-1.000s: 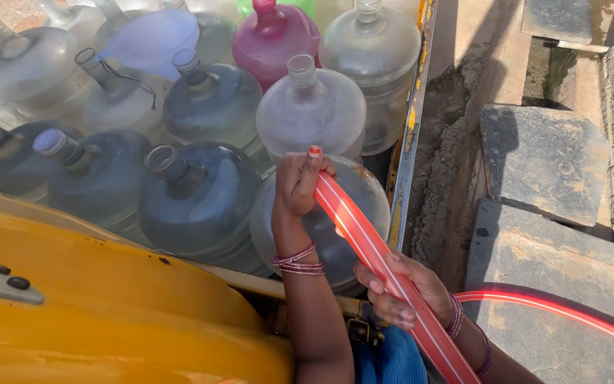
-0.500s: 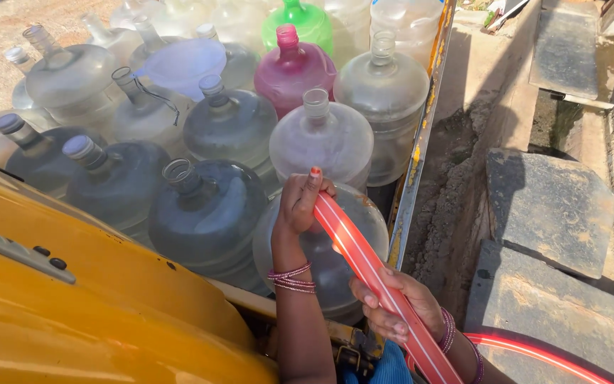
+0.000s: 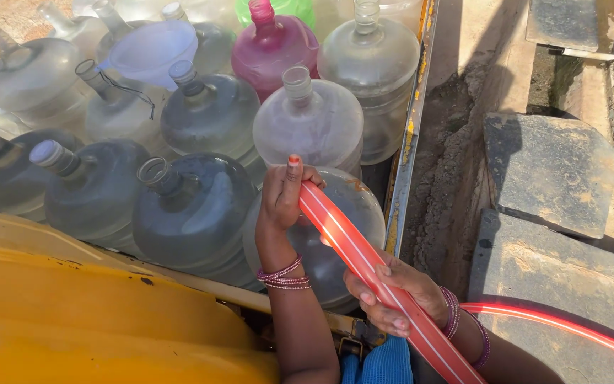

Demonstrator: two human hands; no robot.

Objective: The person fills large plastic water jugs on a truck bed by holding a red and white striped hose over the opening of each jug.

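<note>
The left hand (image 3: 284, 195), at the centre of the frame, was closed around the end of the red hose (image 3: 364, 259), holding it over the jug (image 3: 335, 242) just below. The right hand (image 3: 392, 295), lower and to the right, gripped the same hose further down, fingers wrapped over it. From there the hose ran off the bottom edge and reappeared at lower right, lying across a stone slab (image 3: 556, 284). More jugs filled the upper left, among them a pink one (image 3: 271, 50) at top centre and one carrying a pale funnel (image 3: 151, 50). A yellow body panel (image 3: 94, 320) filled the lower left. Bangles (image 3: 283, 276) circled the left wrist.
</note>
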